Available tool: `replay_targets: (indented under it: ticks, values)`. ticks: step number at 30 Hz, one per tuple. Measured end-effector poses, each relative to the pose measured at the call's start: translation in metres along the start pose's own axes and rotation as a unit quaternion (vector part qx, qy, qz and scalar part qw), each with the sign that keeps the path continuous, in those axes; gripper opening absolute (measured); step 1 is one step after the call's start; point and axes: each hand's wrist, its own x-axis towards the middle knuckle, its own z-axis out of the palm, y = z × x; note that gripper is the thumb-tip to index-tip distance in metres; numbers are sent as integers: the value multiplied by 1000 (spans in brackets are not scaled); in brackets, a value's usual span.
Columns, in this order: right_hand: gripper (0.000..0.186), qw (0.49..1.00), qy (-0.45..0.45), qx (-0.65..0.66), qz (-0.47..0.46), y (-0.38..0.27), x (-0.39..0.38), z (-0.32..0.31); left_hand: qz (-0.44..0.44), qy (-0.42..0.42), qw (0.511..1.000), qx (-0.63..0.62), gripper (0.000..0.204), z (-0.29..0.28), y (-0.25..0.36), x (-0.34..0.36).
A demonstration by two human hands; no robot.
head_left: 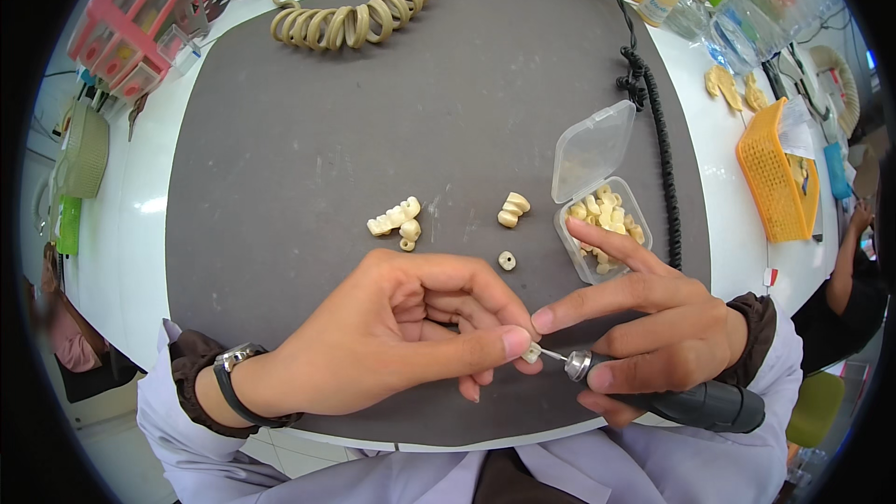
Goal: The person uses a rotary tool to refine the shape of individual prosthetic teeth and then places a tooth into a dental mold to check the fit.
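Between thumb and fingertips, my left hand (420, 322) pinches a small cream dental crown (531, 353), mostly covered by the fingers. My right hand (653, 327) is wrapped round a dark grey dental handpiece (691, 403); its thin bur (554, 355) points left and meets the crown or ends right beside it. The right index finger stretches over an open clear plastic box (597, 271) filled with cream tooth pieces (611, 215). Beyond my hands lie a joined row of teeth (395, 217), a shorter joined piece (513, 209) and a single crown (507, 261) with a dark hole.
A grey mat (308, 149) covers the white table. At the back lies a coiled beige hose (355, 23); a black coiled cord (661, 149) runs down the right. A pink drawer rack (131, 19) stands left, an orange basket (770, 168) right. People sit at both sides.
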Motion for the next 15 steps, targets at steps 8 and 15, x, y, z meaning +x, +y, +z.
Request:
replay_targets:
  ticks: [8,15]
  values:
    - [34,1000,-4,2,-6,-2,1,-2,5,4,1000,-9,13,0,-2,1]
    - [31,1000,-3,2,5,-4,3,0,-10,-5,1000,-6,18,0,2,-1]
